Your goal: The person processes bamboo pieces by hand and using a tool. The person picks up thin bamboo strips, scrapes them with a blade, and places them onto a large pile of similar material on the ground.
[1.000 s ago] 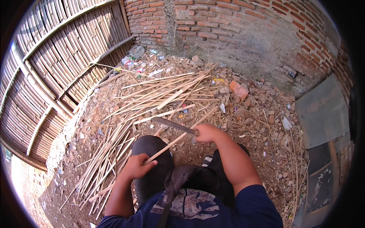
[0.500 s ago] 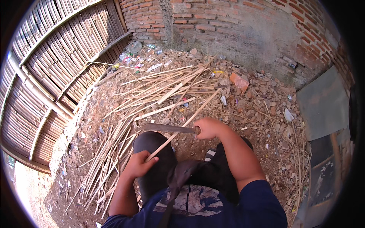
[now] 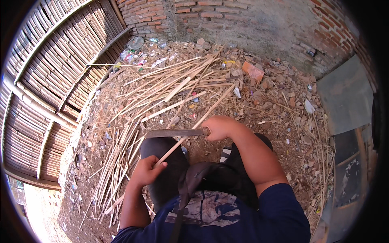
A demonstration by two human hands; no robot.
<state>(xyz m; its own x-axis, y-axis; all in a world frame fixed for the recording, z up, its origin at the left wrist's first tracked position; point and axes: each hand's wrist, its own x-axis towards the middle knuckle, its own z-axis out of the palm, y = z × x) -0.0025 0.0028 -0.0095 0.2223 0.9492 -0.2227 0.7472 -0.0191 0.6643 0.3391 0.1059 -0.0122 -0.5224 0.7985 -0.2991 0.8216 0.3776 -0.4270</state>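
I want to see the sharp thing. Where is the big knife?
In the head view the big knife sits mid-picture, gripped by the right hand, its blade lying across the bamboo strip above the left hand.

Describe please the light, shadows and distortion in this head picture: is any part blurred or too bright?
Head view: strong sunlight falls on the rubble ground and the bamboo strips; the lower left corner is washed out. The fisheye bends the bamboo fence, and a black rim surrounds the picture. The left hand, the right hand and the blade look sharp.
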